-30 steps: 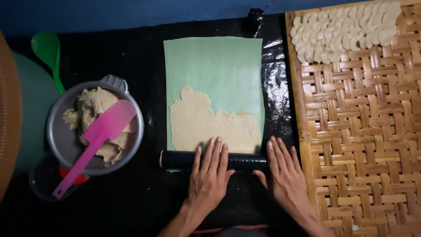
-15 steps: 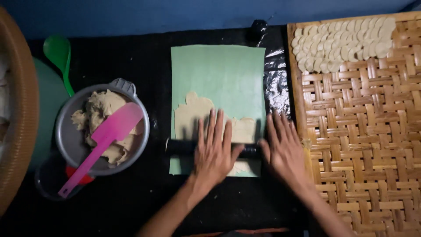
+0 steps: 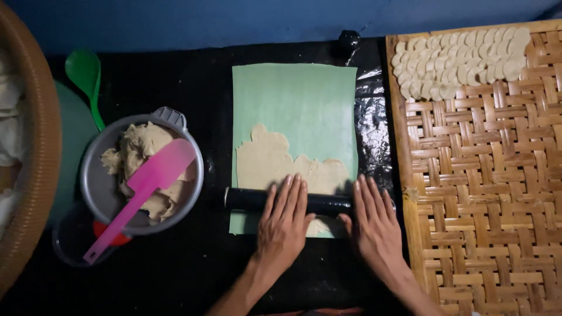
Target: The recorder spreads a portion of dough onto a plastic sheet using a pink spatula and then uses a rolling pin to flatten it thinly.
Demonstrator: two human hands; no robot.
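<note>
Roller (image 3: 249,199) back toward the body from mid-sheet | left hand (image 3: 284,219), right hand (image 3: 374,222) flat, fingers spread, gripping nothing | dough (image 3: 269,161) thinner on green sheet (image 3: 298,99)

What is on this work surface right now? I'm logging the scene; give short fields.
left hand: flat on black rolling pin
right hand: palm down at the pin's right end
dough sheet: on green mat
grey bowl: dough lump, pink spatula
woven tray: cut dough rounds at top
</note>
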